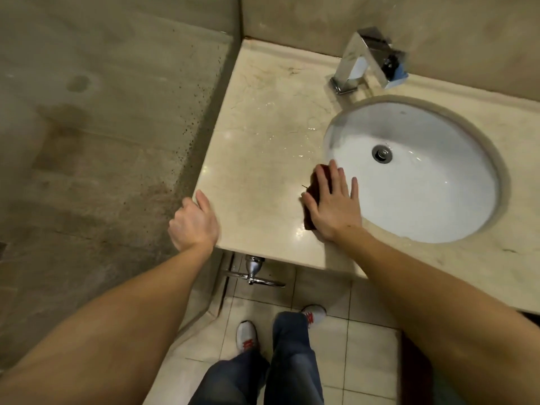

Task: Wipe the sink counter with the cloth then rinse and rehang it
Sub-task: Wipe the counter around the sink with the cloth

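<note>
The right hand point(333, 206), fingers spread flat, presses the dark red cloth point(312, 184) onto the table point(263, 135); the left hand point(194, 222) grips its corner.

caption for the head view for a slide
Right hand presses a dark cloth on the counter beside the basin; left hand grips its edge.

Stone-look counter point(263, 127) shining wet and glossy, chrome faucet point(365, 59) gleaming mirror-bright, white basin point(423, 194) showing smooth glaze, dark cloth point(312, 182) looking matt
</note>
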